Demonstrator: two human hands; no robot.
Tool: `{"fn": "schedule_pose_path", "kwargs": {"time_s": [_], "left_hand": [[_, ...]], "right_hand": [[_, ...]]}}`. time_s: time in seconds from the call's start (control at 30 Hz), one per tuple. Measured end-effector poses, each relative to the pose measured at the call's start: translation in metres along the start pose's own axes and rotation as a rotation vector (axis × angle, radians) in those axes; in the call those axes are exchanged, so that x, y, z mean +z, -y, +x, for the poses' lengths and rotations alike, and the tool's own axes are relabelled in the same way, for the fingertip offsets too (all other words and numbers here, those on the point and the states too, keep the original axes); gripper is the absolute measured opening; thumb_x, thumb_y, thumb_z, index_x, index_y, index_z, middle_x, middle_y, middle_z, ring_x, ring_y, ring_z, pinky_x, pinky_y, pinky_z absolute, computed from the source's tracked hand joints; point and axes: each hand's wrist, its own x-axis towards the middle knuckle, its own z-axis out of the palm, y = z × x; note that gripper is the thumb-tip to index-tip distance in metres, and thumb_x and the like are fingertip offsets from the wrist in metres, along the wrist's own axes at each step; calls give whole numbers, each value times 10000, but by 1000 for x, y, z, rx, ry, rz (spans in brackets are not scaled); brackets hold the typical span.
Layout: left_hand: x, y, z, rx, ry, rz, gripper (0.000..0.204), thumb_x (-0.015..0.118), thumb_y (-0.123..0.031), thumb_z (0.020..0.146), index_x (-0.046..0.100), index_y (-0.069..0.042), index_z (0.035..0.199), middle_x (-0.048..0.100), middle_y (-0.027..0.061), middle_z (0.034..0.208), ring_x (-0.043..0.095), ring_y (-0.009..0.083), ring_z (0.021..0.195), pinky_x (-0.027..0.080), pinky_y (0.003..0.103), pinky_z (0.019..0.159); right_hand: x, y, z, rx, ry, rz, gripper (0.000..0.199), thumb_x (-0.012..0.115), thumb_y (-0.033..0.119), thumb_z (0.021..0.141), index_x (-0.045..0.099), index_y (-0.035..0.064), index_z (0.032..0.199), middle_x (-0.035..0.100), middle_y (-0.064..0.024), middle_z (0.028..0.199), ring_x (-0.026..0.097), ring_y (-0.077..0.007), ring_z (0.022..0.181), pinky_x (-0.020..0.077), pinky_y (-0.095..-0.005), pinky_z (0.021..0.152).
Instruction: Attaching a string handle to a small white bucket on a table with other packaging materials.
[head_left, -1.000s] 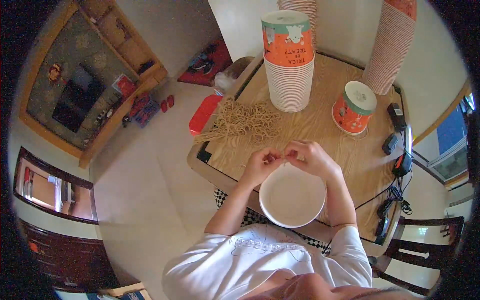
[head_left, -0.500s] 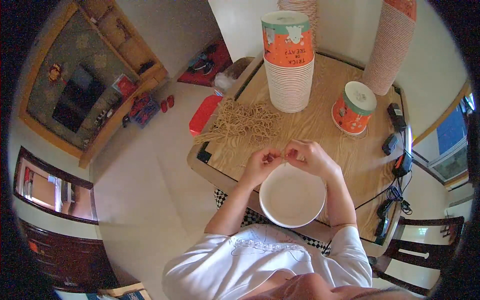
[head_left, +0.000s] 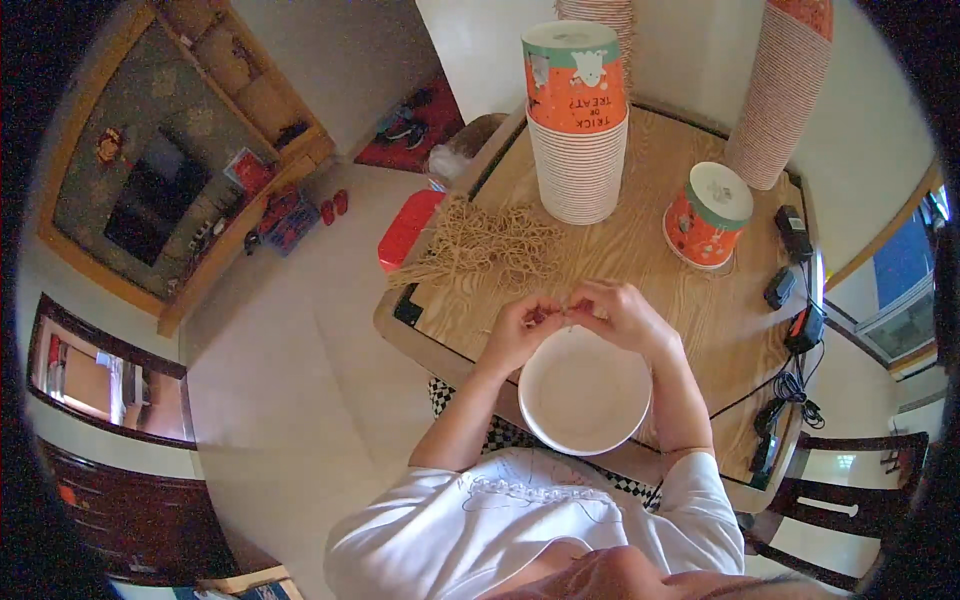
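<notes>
A white paper bucket (head_left: 584, 392) stands open-mouthed at the near edge of the wooden table (head_left: 640, 260), right in front of me. My left hand (head_left: 527, 328) and my right hand (head_left: 617, 313) meet just above its far rim, fingertips pinched together on a thin tan string (head_left: 563, 318) between them. A loose heap of the same tan strings (head_left: 490, 250) lies on the table a little beyond my left hand.
A tall stack of white buckets with an orange printed one on top (head_left: 578, 125) stands behind the strings. One orange bucket (head_left: 708, 215) sits at the right, another tall stack (head_left: 780, 90) at the far right. Black chargers and cables (head_left: 795, 300) lie along the right edge. A red stool (head_left: 408, 228) is left.
Both hands stay pinched together over the bucket's rim, with only slight finger movement. Nothing else has moved.
</notes>
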Motion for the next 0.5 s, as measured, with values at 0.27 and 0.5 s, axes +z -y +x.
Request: {"fn": "schedule_pose_path", "kwargs": {"time_s": [0.27,0.5], "left_hand": [[-1,14,1,49,-62,-57,167,632,-142,859,607,-18,968,626,11,827,569,74,743,468,223,674],[-5,11,6,-8,-144,-54,196,610,-156,884,603,-26,1031,626,8,836,578,78,774,479,230,701]], "right_hand": [[1,0,-1,60,-55,15,140,648,58,777,606,16,903,639,-114,789,650,-244,743,520,-335,659],[-4,-5,1,239,-106,189,133,632,55,784,617,12,909,634,-87,805,615,-174,766,483,-303,683]]}}
